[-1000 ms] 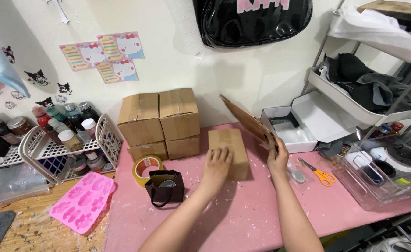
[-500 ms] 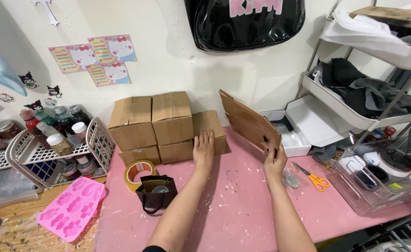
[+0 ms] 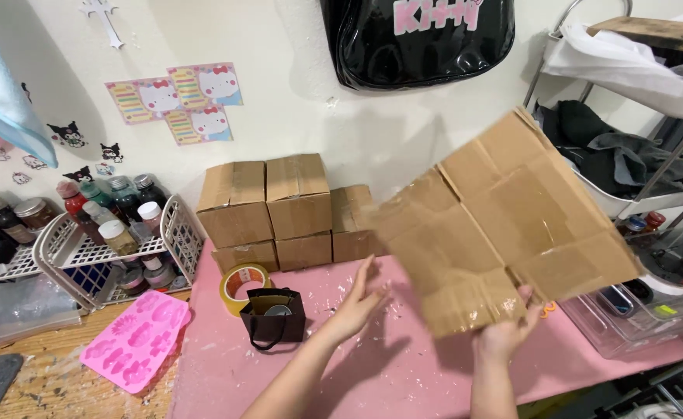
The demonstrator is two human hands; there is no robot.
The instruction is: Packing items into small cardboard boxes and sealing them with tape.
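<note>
While the right hand (image 3: 504, 335) pinches the lower edge of a flattened cardboard box (image 3: 504, 225), thumb over the front, the sheet hangs in the air above the pink mat (image 3: 403, 380), tilted, its long axis running from lower left up to upper right, flaps fanned toward the shelf rack (image 3: 582, 182) holding dark clothes. Left hand (image 3: 355, 301) open wide, fingers spread, just left of the sheet's lower corner, holding nothing; contact unclear. White wire basket (image 3: 85, 252) at left holds small jars and bottles with coloured lids, on two levels. Small black paper bag (image 3: 275, 316) stands open on the mat, something round inside, can't tell what. Tape roll (image 3: 240, 283) just behind it. Folded brown boxes (image 3: 279, 209) stacked against the wall. Clear plastic bin (image 3: 629, 310) at right holds small items, blurred. Pink silicone mould (image 3: 136, 349) lies on the wooden top.
</note>
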